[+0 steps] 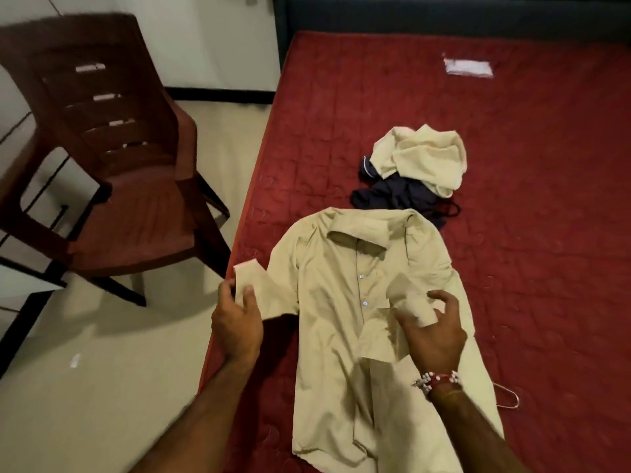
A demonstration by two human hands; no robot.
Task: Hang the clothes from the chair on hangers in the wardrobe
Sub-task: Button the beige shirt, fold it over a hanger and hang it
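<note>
A beige button-up shirt [345,322] lies face up on the red mattress [529,206], collar toward the far side. My left hand [237,322] pinches the cuff of its left sleeve at the mattress edge. My right hand [432,331] grips the cuff of the other sleeve, which is folded over the shirt's chest. A thin wire hanger [508,399] peeks out from under the shirt's right side. Further up the mattress sit a crumpled beige garment [421,158] and a dark garment [399,196] partly beneath it. The brown plastic chair [112,172] stands to the left with a bare seat.
A small white packet [467,67] lies near the far side of the mattress, by the dark headboard [444,15]. Pale tiled floor [102,387] runs between chair and bed. The wardrobe is out of view.
</note>
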